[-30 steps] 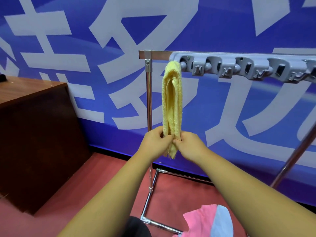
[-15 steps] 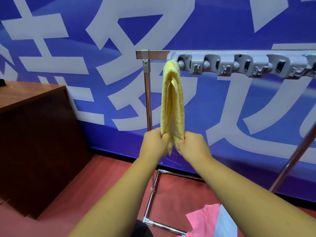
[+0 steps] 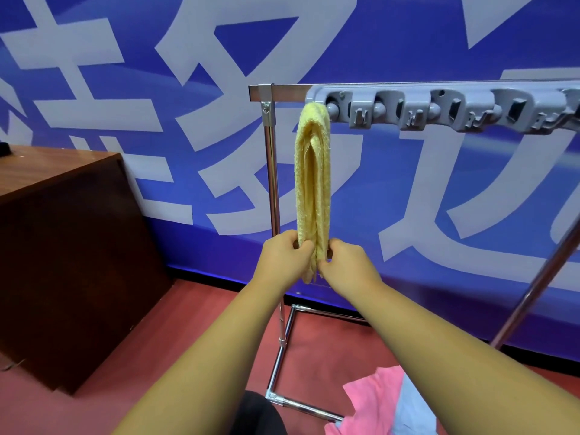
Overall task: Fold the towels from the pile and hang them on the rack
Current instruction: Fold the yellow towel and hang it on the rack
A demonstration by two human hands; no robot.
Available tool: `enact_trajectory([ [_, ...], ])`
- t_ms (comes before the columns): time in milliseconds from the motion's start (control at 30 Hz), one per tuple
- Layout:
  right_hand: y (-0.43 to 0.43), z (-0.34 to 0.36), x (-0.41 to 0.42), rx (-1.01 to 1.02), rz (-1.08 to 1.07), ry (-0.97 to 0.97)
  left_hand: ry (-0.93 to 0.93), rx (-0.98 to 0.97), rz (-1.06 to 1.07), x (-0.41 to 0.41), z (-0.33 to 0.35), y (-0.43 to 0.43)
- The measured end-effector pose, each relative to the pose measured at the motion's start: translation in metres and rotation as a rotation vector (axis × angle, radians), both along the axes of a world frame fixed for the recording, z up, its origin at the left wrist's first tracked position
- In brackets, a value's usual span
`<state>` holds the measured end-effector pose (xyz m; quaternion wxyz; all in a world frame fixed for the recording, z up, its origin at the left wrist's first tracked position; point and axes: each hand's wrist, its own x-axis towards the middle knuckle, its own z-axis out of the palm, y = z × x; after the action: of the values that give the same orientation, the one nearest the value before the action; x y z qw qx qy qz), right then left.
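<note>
A folded yellow towel (image 3: 314, 177) hangs over the left end of the metal rack (image 3: 282, 92), beside its grey holder strip (image 3: 439, 111). My left hand (image 3: 282, 259) pinches the towel's lower left edge. My right hand (image 3: 348, 265) pinches the lower right edge. The two hanging halves lie close together, seen edge-on. Pink and pale blue towels (image 3: 383, 403) lie in a pile low at the right, partly hidden by my right forearm.
A dark wooden cabinet (image 3: 72, 246) stands at the left against the blue wall banner (image 3: 188, 89). The rack's chrome upright (image 3: 273, 199) and base bars (image 3: 282, 365) rest on red floor. A slanted rack leg (image 3: 539, 277) rises at the right.
Half a second ago the towel's two lower halves were spread slightly apart; now they hang together again. Both hands stayed at the bottom edge.
</note>
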<state>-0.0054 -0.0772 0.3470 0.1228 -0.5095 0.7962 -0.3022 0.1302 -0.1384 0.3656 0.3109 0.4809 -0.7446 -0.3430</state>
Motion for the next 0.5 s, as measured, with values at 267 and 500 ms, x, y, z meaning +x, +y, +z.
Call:
enact_trajectory([
  [267,0.027,0.012,-0.016,0.063,0.040,-0.039,-0.035,0.069,-0.020,0.016,0.008,0.021],
  [500,0.055,0.012,-0.035,0.070,-0.018,0.001,-0.136,0.140,-0.024,0.027,0.000,0.042],
])
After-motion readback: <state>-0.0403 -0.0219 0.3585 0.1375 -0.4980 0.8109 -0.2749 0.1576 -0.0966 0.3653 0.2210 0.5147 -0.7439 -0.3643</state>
